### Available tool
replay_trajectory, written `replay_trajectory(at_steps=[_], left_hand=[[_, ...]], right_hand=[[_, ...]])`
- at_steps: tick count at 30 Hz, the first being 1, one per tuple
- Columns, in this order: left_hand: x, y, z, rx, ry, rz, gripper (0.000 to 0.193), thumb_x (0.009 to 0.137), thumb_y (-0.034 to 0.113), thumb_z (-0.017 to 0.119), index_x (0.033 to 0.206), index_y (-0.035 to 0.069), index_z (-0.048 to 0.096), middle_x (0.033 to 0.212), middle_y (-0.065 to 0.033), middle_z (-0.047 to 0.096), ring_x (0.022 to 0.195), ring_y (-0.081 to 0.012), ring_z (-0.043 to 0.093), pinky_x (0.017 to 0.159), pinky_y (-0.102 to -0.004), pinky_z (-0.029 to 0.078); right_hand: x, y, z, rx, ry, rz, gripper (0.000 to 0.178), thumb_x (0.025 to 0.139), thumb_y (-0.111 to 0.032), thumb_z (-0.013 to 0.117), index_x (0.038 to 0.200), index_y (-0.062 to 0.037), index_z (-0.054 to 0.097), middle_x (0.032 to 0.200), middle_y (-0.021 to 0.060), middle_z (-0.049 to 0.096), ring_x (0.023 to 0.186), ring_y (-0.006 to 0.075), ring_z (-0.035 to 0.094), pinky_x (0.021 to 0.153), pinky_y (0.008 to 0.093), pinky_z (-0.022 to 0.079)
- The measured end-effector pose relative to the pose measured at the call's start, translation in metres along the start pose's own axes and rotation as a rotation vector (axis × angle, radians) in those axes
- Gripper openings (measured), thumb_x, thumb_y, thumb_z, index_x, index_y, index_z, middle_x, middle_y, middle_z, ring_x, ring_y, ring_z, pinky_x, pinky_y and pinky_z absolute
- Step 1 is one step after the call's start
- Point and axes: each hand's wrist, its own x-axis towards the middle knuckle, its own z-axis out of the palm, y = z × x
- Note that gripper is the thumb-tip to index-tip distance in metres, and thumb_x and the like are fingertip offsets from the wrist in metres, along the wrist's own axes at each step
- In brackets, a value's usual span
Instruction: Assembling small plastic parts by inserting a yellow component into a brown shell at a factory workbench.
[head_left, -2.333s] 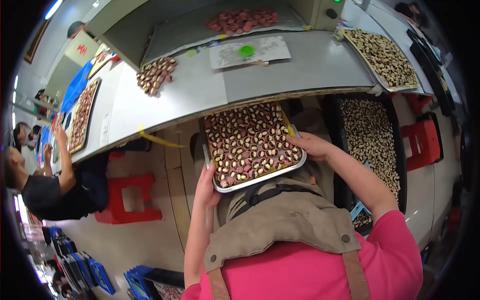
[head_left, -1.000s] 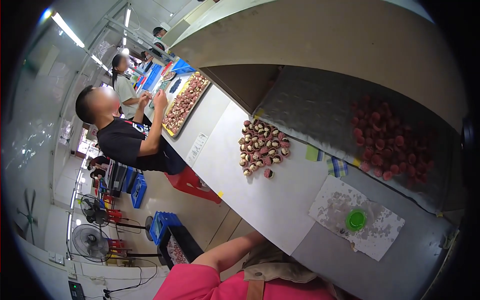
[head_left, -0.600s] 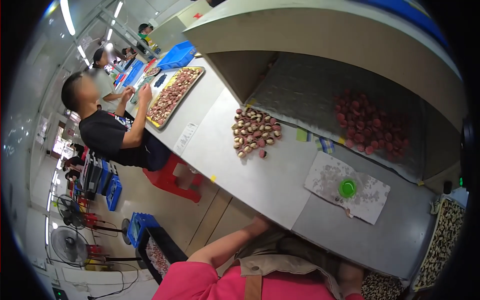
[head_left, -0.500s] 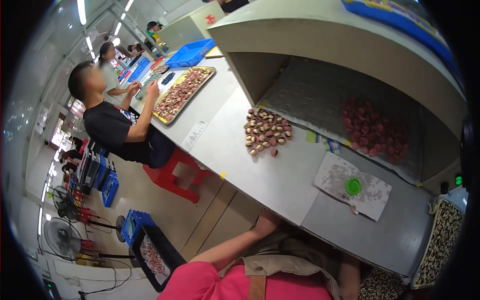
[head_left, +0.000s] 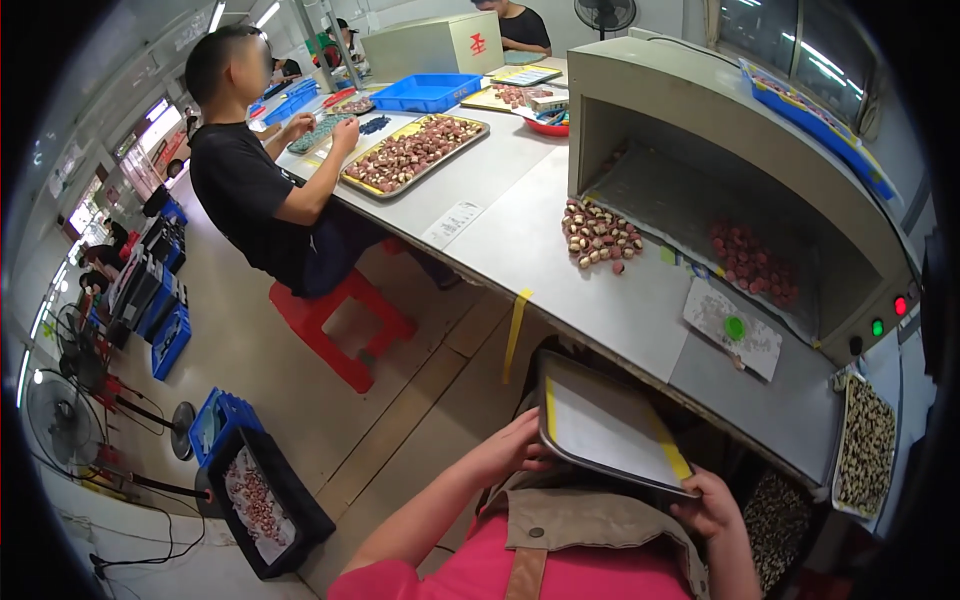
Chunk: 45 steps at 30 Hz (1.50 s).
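A shallow metal tray (head_left: 608, 418), lined with white paper and yellow tape strips along two edges, is held level in front of my apron. My left hand (head_left: 512, 446) is closed on its left edge. At its near right corner, my right hand (head_left: 711, 506) grips the rim. Nothing lies on the paper. Beyond it on the bench, a pile of small round pink-and-cream pieces (head_left: 598, 236) sits by the opening of a box-like cabinet (head_left: 625, 90). Inside the cabinet is a heap of reddish pieces (head_left: 752, 262). A small green cup (head_left: 735, 328) stands on a stained white sheet (head_left: 768, 350).
A co-worker in black (head_left: 250, 180) sits left on a red stool (head_left: 345, 330), beside a tray of similar pieces (head_left: 415, 150). A black crate (head_left: 300, 520) stands on the floor at lower left. A tray of dark-and-light pieces (head_left: 865, 445) is at right.
The tray has come up from below the bench edge into view, held by both my hands. My view has turned, showing more of the room and the cabinet's lights.
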Motion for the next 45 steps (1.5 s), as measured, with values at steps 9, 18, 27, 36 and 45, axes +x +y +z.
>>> replay_trajectory(at_steps=[9, 18, 27, 36, 45], left_hand=[[-0.113, -0.033, -0.075, 0.187, 0.12, 0.125, 0.058, 0.089, 0.042, 0.05, 0.132, 0.006, 0.038, 0.133, -0.0075, 0.043, 0.12, -0.0219, 0.043, 0.099, -0.0339, 0.035], [-0.172, -0.01, -0.037, 0.686, 0.352, 0.578, 0.061, 0.087, 0.039, 0.054, 0.133, 0.004, 0.036, 0.135, -0.0087, 0.04, 0.123, -0.0225, 0.04, 0.101, -0.0339, 0.033], [-0.125, 0.009, 0.002, 0.332, 0.246, 0.806, 0.065, 0.083, 0.031, 0.061, 0.134, 0.004, 0.03, 0.138, -0.0122, 0.033, 0.126, -0.0266, 0.036, 0.104, -0.0382, 0.03], [-0.045, 0.106, 0.02, -0.261, 0.481, 1.2, 0.047, 0.089, 0.019, 0.047, 0.131, 0.002, 0.032, 0.13, -0.0118, 0.041, 0.117, -0.0252, 0.044, 0.096, -0.0411, 0.039], [0.026, 0.167, -0.069, -0.42, 0.373, 0.964, 0.041, 0.086, 0.014, 0.048, 0.124, 0.0, 0.041, 0.12, -0.0105, 0.051, 0.109, -0.0233, 0.052, 0.094, -0.0378, 0.043]], right_hand=[[-0.057, 0.009, 0.112, -0.077, -0.271, 0.153, 0.047, 0.075, -0.005, 0.049, 0.12, 0.0052, 0.041, 0.096, 0.0162, 0.06, 0.071, 0.0222, 0.064, 0.056, 0.0298, 0.055], [-0.078, 0.018, 0.217, -0.362, -0.414, 0.168, 0.06, 0.076, -0.003, 0.052, 0.132, 0.0041, 0.033, 0.12, 0.0167, 0.052, 0.109, 0.0236, 0.053, 0.094, 0.0339, 0.041], [0.023, 0.014, 0.27, -0.309, -0.675, -0.455, 0.06, 0.085, -0.006, 0.043, 0.139, -0.0028, 0.019, 0.128, 0.0131, 0.041, 0.116, 0.0202, 0.043, 0.097, 0.0329, 0.036], [0.101, -0.025, 0.273, -0.243, -0.711, -0.651, 0.056, 0.094, -0.028, 0.045, 0.136, 0.0004, 0.021, 0.125, 0.0124, 0.042, 0.111, 0.0176, 0.046, 0.092, 0.0305, 0.041], [0.095, -0.081, 0.152, -0.47, -0.407, -0.457, 0.035, 0.094, -0.024, 0.045, 0.122, -0.0034, 0.046, 0.117, 0.0067, 0.052, 0.099, 0.0125, 0.055, 0.08, 0.0253, 0.045]])
